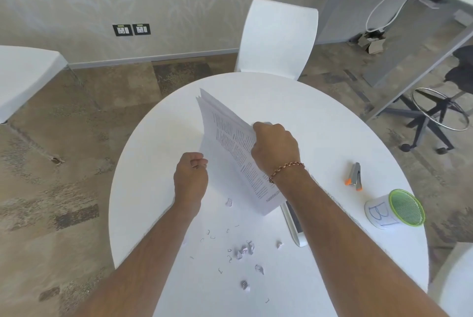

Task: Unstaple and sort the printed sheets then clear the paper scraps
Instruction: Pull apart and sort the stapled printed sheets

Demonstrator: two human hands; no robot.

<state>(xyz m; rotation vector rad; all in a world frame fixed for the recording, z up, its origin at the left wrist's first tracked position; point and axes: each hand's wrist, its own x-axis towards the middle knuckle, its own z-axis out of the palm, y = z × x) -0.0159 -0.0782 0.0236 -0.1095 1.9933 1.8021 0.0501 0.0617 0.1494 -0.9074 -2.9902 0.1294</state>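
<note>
A stack of printed sheets [231, 142] stands on its long edge on the round white table [320, 124], tilted to the left. My right hand [275, 149] grips the stack's upper right edge. My left hand [190, 178] is closed against the stack's lower left side, holding it there. Small crumpled paper scraps [245, 250] and several loose staples [208, 234] lie scattered on the table in front of the stack. A grey and orange staple remover [354, 177] lies to the right.
A green mesh cup wrapped in paper marked "B1" [395, 210] lies on its side at the table's right edge. A flat white device [294, 224] lies under my right forearm. A white chair [277, 37] stands behind the table, an office stool [440, 109] at the right.
</note>
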